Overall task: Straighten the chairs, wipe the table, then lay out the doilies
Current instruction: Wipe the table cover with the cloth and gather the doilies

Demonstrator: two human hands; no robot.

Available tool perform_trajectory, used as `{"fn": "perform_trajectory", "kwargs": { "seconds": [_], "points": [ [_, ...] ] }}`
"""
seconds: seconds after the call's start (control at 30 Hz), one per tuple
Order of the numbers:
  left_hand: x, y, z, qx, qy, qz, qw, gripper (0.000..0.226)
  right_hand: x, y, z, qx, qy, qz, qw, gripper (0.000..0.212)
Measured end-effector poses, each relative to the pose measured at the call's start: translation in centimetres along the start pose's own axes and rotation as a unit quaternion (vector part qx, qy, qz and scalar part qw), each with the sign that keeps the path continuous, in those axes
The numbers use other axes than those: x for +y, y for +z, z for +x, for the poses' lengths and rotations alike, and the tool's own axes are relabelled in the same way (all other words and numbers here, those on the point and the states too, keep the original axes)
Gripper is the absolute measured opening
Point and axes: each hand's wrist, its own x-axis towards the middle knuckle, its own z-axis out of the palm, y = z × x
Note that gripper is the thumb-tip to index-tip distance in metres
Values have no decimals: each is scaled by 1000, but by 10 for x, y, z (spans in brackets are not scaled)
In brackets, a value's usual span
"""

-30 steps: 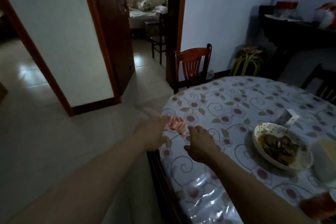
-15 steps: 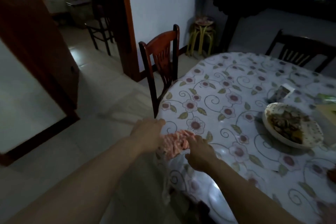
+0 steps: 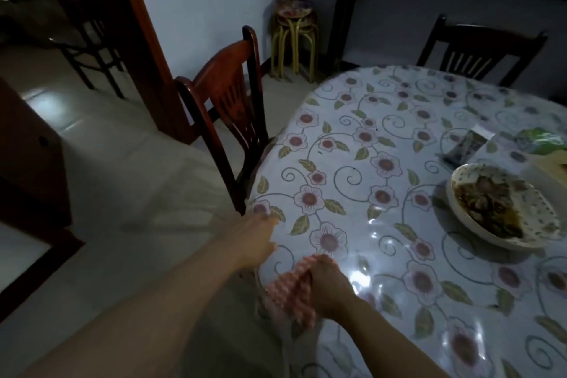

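Observation:
A round table (image 3: 399, 138) wears a glossy flowered cloth. My right hand (image 3: 329, 288) grips a pink checked cloth (image 3: 290, 293) at the table's near left edge; part of the cloth hangs over the rim. My left hand (image 3: 253, 241) rests against the table's edge just left of it, with the fingers curled on the tablecloth's border. A reddish wooden chair (image 3: 227, 107) stands pushed against the table's left side. A dark chair (image 3: 478, 52) sits at the far side.
A speckled plate of food (image 3: 503, 209) lies on the table's right part, with a small packet (image 3: 466, 147) and a green wrapper (image 3: 543, 139) behind it. A yellow-legged stool (image 3: 296, 34) stands by the wall. A doorway and another chair (image 3: 89, 49) are at left.
My head has turned right and down. My right hand has drawn the pink cloth back to the table's edge, and my left hand has let it go and moved to the rim.

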Motion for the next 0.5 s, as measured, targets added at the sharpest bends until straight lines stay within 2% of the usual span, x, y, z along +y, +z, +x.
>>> {"fn": "perform_trajectory", "kwargs": {
  "seconds": [0.1,0.17,0.23,0.3,0.4,0.5],
  "points": [
    [-10,-13,22,5,34,8,999,31,-3,-27,20,80,87,75,990,26],
    [-14,-26,36,9,60,15,998,31,-13,-59,25,122,133,100,979,18],
    [-16,-39,50,10,85,31,996,37,-26,-89,26,158,151,141,966,12],
    [-19,-52,64,-1,112,24,993,48,-37,-111,27,205,167,191,945,19],
    [-24,-66,80,-40,135,-45,989,67,-53,-127,32,253,184,261,913,18],
    [-22,-70,92,-47,164,-116,979,66,-65,-132,37,288,189,331,879,17]
  ]
}}
